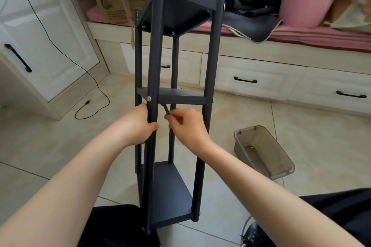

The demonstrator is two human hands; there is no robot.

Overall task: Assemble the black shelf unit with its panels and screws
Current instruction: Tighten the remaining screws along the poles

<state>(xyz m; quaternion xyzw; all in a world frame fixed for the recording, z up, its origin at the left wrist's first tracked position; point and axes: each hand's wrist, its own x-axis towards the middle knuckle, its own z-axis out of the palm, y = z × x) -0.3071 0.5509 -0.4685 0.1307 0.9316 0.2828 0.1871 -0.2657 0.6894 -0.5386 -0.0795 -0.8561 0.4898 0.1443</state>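
Shelving of dark matte metal, a tall narrow black shelf unit (176, 98) with round posts and three flat panels, leans over the tiled floor between the person's knees. The left hand (140, 124) is wrapped round the near post just below a silver screw (148, 98) at the middle panel. The right hand (186, 126) pinches a small grey hex key (166, 109) angled up under that panel. A translucent grey plastic bin (263, 150) lies on the tiles to the right.

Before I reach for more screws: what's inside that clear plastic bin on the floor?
The plastic bin lies tipped on the floor tiles. Through its open top, one small ring-shaped piece shows near the bottom. Nothing else is visible, though the frosted walls hide the corners.
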